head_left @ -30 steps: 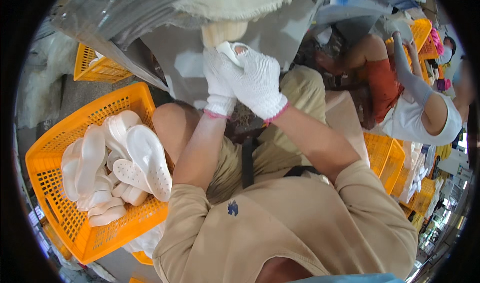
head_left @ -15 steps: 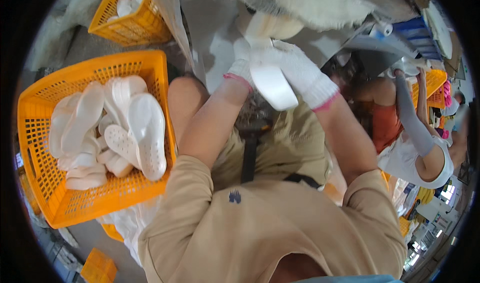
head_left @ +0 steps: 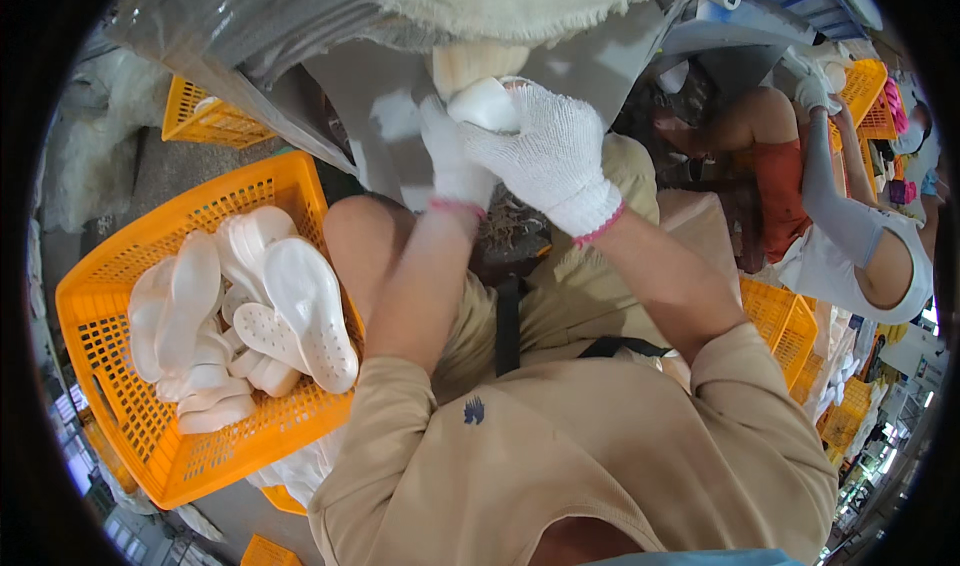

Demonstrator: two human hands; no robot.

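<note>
Both gloved hands — left hand, right hand — clamp a white shoe sole at twelve o'clock, seemingly against a buffing wheel; orange basket at nine.

Both arms raised, elbows bent. Left hand and right hand (white knit gloves) pressed together, fingers curled closed in a grip, forearms bare.

Soles in crate, left of hands
</note>
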